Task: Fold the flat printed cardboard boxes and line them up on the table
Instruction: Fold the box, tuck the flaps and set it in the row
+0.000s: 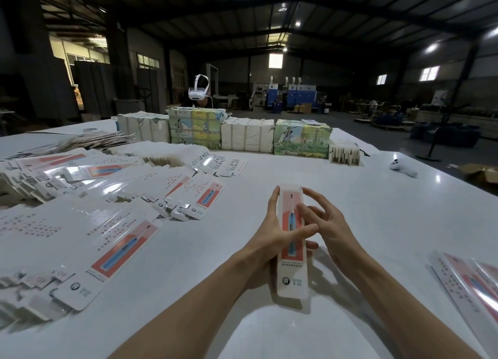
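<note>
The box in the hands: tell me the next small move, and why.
Probably close the right hand onto the box to square it up. The left hand grips its left edge with the thumb across the print, while the right hand's fingers are spread loosely over the right edge. The box appears held off the table, not yet set down.

Far-right boxes (469, 283) cut by frame edge, near flat stack (25, 298) blurred
</note>
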### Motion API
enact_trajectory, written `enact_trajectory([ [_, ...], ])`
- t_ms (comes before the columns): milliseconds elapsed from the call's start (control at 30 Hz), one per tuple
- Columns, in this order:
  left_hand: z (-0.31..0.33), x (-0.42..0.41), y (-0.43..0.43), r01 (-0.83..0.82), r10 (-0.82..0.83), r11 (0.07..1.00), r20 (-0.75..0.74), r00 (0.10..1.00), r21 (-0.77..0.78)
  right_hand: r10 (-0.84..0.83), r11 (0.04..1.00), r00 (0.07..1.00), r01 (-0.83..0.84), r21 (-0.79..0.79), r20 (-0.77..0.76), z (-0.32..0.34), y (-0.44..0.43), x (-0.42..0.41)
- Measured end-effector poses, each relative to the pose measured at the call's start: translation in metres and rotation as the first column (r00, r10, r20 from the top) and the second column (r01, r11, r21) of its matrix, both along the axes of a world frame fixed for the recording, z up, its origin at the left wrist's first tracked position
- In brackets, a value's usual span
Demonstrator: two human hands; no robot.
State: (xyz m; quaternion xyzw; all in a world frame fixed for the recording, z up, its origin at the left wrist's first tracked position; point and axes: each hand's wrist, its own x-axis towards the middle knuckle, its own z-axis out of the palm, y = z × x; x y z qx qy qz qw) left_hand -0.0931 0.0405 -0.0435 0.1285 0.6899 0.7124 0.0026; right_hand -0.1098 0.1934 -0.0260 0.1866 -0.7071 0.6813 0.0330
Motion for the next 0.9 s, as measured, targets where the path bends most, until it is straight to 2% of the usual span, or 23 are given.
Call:
enact_trajectory([
  [133,-0.002,0.0,-0.004,0.03,-0.03,1.0,0.024,0.999,0.001,0.039,0.999,0.999,-0.039,0.007,0.008,0.001,0.002,0.002],
  [333,-0.003,-0.001,-0.01,0.028,-0.02,0.992,0.064,0.998,-0.12,0.013,0.996,0.999,-0.015,0.089,0.032,0.0,0.003,-0.002],
  [533,-0.003,0.001,-0.012,0.067,-0.057,0.992,0.09,0.994,-0.112,-0.02,0.991,0.999,0.016,0.136,0.031,-0.005,0.001,-0.003],
  [600,-0.002,0.002,-0.012,0.079,-0.068,0.992,0.106,0.992,-0.103,-0.053,0.995,0.998,0.051,0.082,0.026,-0.007,-0.003,-0.003],
  [733,0.001,0.004,-0.012,0.132,-0.118,0.979,0.099,0.988,-0.155,-0.174,0.982,0.975,0.184,-0.054,0.141,-0.006,-0.003,-0.009],
  [900,0.0,0.003,-0.012,0.174,-0.16,0.959,0.077,0.984,-0.226,-0.101,0.978,0.966,0.14,-0.153,0.239,-0.003,0.008,-0.012],
])
